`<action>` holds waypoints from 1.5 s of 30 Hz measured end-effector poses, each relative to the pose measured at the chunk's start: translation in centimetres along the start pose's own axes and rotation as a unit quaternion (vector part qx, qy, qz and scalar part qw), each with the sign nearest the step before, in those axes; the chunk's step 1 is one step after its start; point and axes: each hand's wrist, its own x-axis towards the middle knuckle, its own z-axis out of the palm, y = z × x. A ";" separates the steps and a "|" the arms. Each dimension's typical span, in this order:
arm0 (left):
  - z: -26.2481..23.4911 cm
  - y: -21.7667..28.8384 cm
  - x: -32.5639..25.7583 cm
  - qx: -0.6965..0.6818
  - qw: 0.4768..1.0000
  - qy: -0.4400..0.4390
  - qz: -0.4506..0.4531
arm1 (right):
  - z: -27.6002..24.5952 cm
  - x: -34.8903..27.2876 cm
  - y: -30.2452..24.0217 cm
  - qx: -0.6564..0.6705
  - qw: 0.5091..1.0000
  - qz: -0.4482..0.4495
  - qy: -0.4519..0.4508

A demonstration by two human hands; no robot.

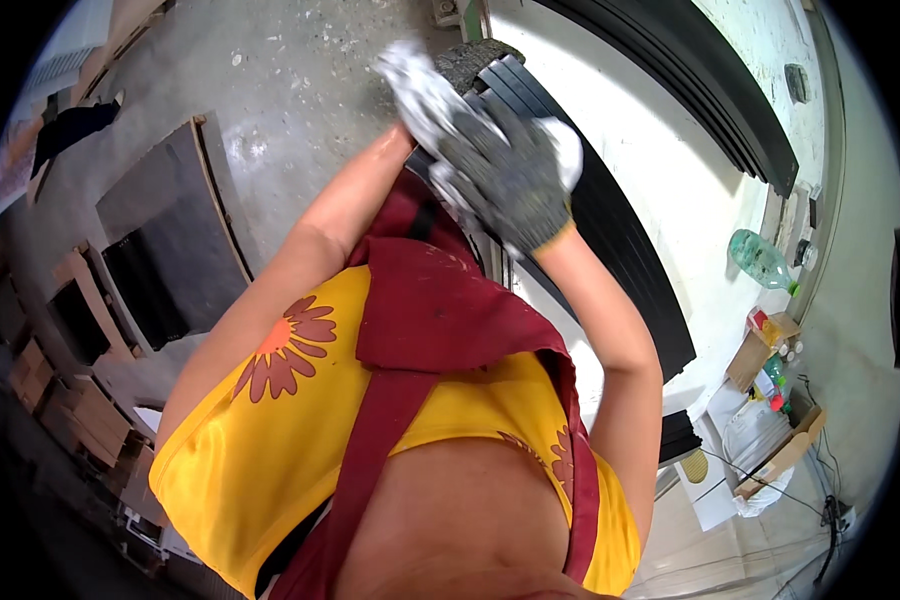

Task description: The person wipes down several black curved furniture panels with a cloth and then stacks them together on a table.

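Broadly, a white worktable [650, 120] fills the right, bearing black strips [610, 210] and, farther right, a black bundle [690, 80]; a dark panel [165, 190] is at left. By the strips' far end, the gloved right hand [510, 180] holds a white cloth [420, 95], partly hiding the gloved left hand [475, 62], whose grip I cannot tell. Right, near a green bottle [760, 260], small packages [768, 332] show print too small to read.

1. The floor [270, 60] is grey, with pale specks [236, 58] and a shine of light [255, 148].
2. A white worktable [660, 180] stands at the right.
3. Beyond it is a pale surface [855, 290], perhaps a wall.
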 end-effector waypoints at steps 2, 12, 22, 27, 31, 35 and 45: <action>-0.2 0.6 -1.0 0.020 0.998 0.035 -0.043 | 2.1 4.7 -0.1 -0.039 0.998 -0.020 0.051; -0.1 0.5 1.2 0.131 0.991 -0.026 0.001 | -5.6 -3.8 2.0 0.044 0.986 0.103 0.126; -1.5 6.3 3.6 0.031 0.998 -0.042 -0.021 | -3.9 -16.5 -1.7 -0.053 0.992 0.059 -0.094; 1.4 -3.5 -0.5 -0.040 0.987 0.036 0.150 | -0.3 -2.5 -2.0 -0.006 0.998 -0.031 -0.052; 1.4 -2.5 -4.1 -0.022 0.994 0.101 -0.039 | 5.4 7.2 -2.6 -0.042 0.998 -0.029 -0.026; 0.4 1.5 -4.5 0.142 0.944 0.150 -0.258 | 7.3 14.5 -1.7 0.041 0.999 0.004 -0.010; -1.6 7.3 2.9 0.030 0.999 -0.034 -0.022 | -9.2 -23.1 1.2 -0.034 0.931 0.359 0.057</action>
